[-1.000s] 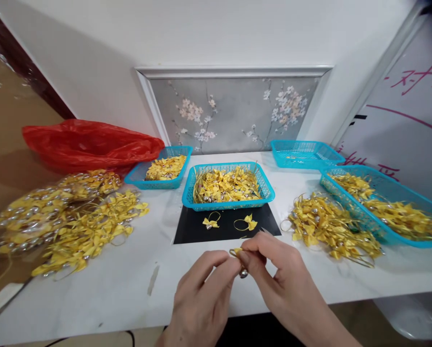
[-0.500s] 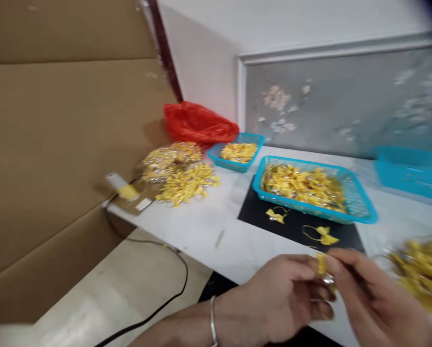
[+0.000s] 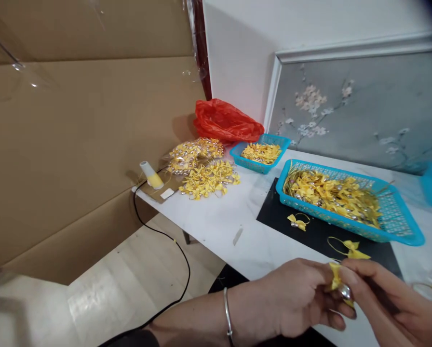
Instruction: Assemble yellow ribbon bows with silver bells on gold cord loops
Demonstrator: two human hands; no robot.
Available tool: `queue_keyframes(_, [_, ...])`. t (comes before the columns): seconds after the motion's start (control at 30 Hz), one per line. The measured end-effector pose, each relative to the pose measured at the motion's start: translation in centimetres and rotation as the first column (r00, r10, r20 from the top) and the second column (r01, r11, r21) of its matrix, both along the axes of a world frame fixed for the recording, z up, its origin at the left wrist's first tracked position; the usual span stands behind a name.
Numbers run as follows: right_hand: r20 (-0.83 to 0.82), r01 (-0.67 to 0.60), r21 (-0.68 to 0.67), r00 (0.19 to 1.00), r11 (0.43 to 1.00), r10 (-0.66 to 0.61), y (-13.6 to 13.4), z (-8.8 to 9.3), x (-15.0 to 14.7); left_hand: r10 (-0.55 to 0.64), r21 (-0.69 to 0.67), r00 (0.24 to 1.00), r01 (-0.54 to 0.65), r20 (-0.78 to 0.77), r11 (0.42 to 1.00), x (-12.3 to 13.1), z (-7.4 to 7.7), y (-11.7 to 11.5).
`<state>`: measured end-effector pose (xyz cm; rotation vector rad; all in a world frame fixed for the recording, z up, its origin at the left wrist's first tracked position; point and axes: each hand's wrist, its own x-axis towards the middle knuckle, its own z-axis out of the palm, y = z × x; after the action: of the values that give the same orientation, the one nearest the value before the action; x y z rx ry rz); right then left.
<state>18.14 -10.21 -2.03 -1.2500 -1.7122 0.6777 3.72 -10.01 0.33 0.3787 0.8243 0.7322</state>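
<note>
i watched through the head camera as the two hands met low in the view, over the near edge of the white table [image 3: 219,217]; the left hand [image 3: 299,301] and the right hand [image 3: 385,303] were pressed together fingertip to fingertip, both pinched shut on one small yellow bow [image 3: 334,280], with a silver bell [image 3: 345,291] showing just under it between the thumbs, and a thin silver bangle [image 3: 227,313] circled the left wrist; just beyond the hands lay a black mat [image 3: 310,231] with two loose bows on it, one [image 3: 297,221] near its left side and one with a gold loop [image 3: 353,248] closer to the hands; on the far edge of the mat stood a large blue basket [image 3: 331,219] heaped with yellow bows and bells; further back and to the left sat a smaller blue basket [image 3: 252,166] of yellow pieces, a crumpled red plastic bag [image 3: 225,120] behind it, a loose heap of bows [image 3: 209,178] and a clear bag of bows [image 3: 194,152]; at the table's left corner a white and yellow tube [image 3: 151,174] rested, a black cable [image 3: 180,270] dropped from there to the floor, and a big cardboard sheet [image 3: 74,144] filled the left side; a grey wall panel painted with blossoms [image 3: 346,111] stood behind the table
</note>
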Motion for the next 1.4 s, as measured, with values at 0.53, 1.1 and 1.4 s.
queue_keyframes(0.53, [-0.217,-0.235,-0.26,0.959,0.936,0.18,1.9,5.6,-0.2,0.021,0.579,0.941,0.191,-0.339,0.793,-2.3,3.8,1.6])
queue_keyframes(1.1, [-0.568,-0.212,-0.324,0.823,0.922,-0.01,0.1,3.2,-0.1,0.214,0.572,0.91,0.031,-0.356,0.82,-1.3,2.0,1.9])
queue_keyframes(1.4, [-0.701,-0.229,-0.3,0.712,0.926,-0.051,0.0,2.0,-0.3,0.058,0.521,0.911,0.181,-0.408,0.834,-1.9,2.7,1.9])
